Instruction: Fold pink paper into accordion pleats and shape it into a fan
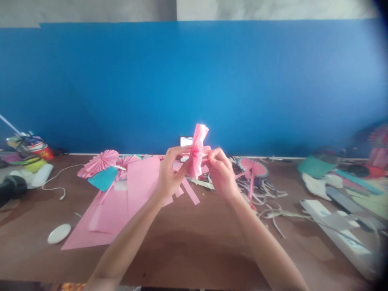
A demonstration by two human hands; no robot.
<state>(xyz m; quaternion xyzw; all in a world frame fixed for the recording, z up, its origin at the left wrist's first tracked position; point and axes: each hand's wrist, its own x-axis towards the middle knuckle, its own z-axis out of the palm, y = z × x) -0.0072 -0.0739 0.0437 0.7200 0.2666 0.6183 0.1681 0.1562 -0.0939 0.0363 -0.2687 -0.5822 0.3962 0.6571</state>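
Note:
A folded pink paper piece stands upright between my two hands, above the back part of the brown table. My left hand is closed on its left side, thumb and fingers pinching the folds. On the other side my right hand pinches something thin and light-coloured that reaches to the middle of the pink paper; what it is stays unclear. Behind the paper, a small lit phone screen leans near the blue wall.
Pink sheets, pleated fans and a white mouse lie left on the table. Paper strips, a pink rosette and a white power strip lie right. A cluttered holder stands far left.

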